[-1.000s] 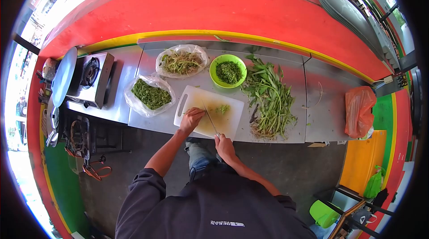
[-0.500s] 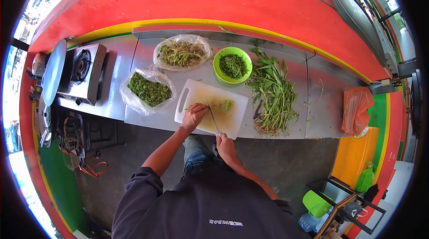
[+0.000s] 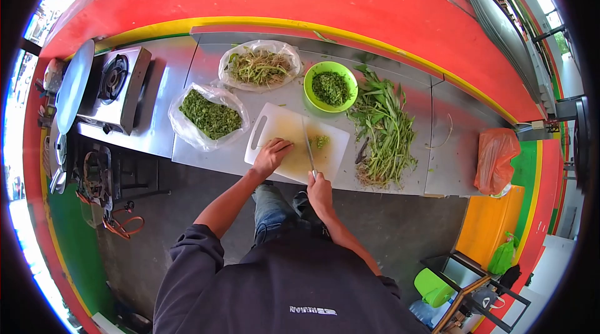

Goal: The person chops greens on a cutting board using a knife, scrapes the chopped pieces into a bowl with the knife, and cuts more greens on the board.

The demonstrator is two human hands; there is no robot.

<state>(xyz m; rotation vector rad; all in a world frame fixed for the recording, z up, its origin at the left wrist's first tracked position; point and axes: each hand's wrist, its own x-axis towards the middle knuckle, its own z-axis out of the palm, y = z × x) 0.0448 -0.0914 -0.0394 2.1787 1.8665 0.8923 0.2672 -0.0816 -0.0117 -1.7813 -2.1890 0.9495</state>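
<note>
On the white cutting board [image 3: 337, 146], my left hand [image 3: 272, 154] rests with its fingers curled together near the middle. A thin pale-green bit shows beside it, but what the fingers hold is hidden. My right hand [image 3: 320, 193] grips the handle of a kitchen knife [image 3: 307, 140] at the board's near edge. Its blade points away from me, apart from my left fingers and just left of a small pile of chopped green stems [image 3: 322, 141]. Right of the board lies a heap of long leafy greens [image 3: 387, 128] with roots. Behind it stands a green bowl [image 3: 332, 109] of chopped greens.
Left of the board, a plastic bag [image 3: 211, 116] holds chopped greens; another bag [image 3: 261, 66] behind it holds rooty trimmings. A gas stove [image 3: 119, 84] sits at the counter's left end. An orange-red plastic bag [image 3: 497, 158] is at the right end, and a red wall runs behind.
The knife has moved right, away from my left fingers and up to the chopped pile. My right hand has shifted slightly right; my left hand stays on the board.
</note>
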